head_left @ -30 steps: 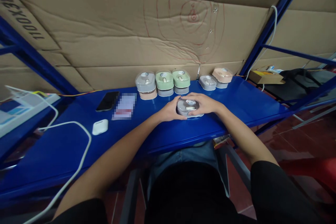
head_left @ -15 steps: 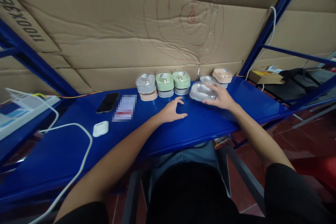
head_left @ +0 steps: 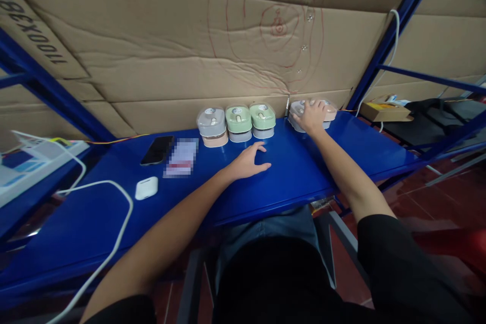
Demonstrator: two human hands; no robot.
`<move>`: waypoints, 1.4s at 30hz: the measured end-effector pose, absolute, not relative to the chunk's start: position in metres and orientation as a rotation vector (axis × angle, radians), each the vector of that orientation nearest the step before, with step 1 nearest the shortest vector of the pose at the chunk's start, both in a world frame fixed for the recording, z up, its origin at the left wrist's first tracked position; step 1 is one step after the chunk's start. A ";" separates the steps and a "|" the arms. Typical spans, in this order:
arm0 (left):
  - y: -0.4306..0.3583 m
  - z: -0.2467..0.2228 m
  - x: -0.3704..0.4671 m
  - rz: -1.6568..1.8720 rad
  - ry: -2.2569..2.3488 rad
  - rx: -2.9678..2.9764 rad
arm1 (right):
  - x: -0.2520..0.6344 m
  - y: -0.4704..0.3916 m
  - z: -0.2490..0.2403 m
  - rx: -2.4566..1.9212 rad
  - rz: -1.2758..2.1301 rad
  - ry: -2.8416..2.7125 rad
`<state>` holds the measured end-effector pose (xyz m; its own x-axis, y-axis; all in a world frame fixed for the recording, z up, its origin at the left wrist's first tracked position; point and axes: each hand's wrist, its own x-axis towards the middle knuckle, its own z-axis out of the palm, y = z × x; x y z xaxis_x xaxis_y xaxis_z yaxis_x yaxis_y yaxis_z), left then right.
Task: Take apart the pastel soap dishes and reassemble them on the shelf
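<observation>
My right hand (head_left: 313, 117) is wrapped round a grey lidded container (head_left: 296, 108) near the back of the blue table (head_left: 288, 167); its fingers partly hide the container and the peach-lidded container (head_left: 329, 110) just right of it. Resting on the tabletop, my left hand (head_left: 248, 162) has its thumb and fingers apart and holds nothing. Behind it stand three two-level stacks in a row: a grey-lidded container (head_left: 211, 121) over a peach one, then a green-lidded container (head_left: 238, 120) and another green-lidded container (head_left: 262, 117), each over a grey base.
On the left of the table lie a black phone (head_left: 157, 150), a pixelated rectangular item (head_left: 181, 158) and a white earbud case (head_left: 146, 188). A white cable (head_left: 127, 217) curves over the left side. Cardboard (head_left: 170, 50) lines the back; blue posts (head_left: 391, 35) rise beside it.
My right hand has carried the grey container back and slightly right, from the middle of the table to beside the peach-lidded one. My left hand has barely moved.
</observation>
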<state>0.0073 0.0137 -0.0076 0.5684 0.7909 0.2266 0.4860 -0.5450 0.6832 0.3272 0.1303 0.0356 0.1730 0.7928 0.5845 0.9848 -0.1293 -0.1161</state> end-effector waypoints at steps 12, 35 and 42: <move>0.017 -0.012 0.009 0.713 1.003 2.263 | 0.279 0.107 0.054 -1.326 -0.376 -2.147; 0.032 -0.008 0.008 1.134 0.901 1.604 | 0.305 0.053 0.066 -0.877 0.537 -2.126; 0.026 0.003 -0.003 0.976 0.901 1.634 | 0.278 0.036 0.049 -0.672 0.992 -2.372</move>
<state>-0.0031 0.0261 0.0029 0.3993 0.8999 0.1753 0.1024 -0.2338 0.9669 0.2777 0.0362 0.0487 -0.7643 0.5994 0.2378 0.2517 0.6168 -0.7458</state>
